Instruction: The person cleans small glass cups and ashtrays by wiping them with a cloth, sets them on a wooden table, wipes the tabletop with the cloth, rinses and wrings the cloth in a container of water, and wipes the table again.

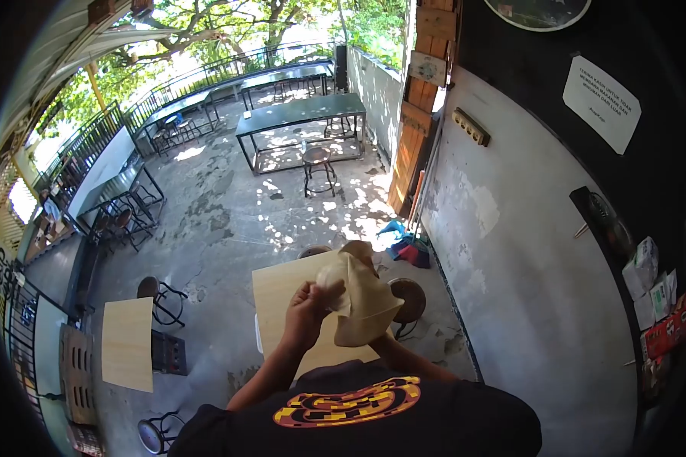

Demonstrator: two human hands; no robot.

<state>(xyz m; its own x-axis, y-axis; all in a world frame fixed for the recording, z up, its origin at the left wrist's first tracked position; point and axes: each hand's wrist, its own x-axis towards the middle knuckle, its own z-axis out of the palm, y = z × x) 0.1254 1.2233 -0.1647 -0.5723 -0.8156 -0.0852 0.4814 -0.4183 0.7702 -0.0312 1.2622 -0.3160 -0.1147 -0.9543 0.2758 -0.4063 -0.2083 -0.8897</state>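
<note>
A tan, floppy piece of cloth (pixel 366 301) is held up above the light wooden table top (pixel 278 286) in front of me. My left hand (pixel 310 301) is closed, its fingers pinching at the cloth's left side. A pale, whitish patch (pixel 332 274) shows just above those fingers; whether it is part of the cloth or a separate thing I cannot make out. My right forearm (pixel 408 358) runs up under the cloth's lower edge. The cloth covers my right hand, so its fingers do not show.
Round stools (pixel 408 299) stand beside the table. A second wooden table top (pixel 127 343) is at the left. Dark tables (pixel 301 112) stand farther back by the railing. Blue and red cloths (pixel 405 247) lie at the wall's foot. Packets (pixel 669 324) line a shelf at right.
</note>
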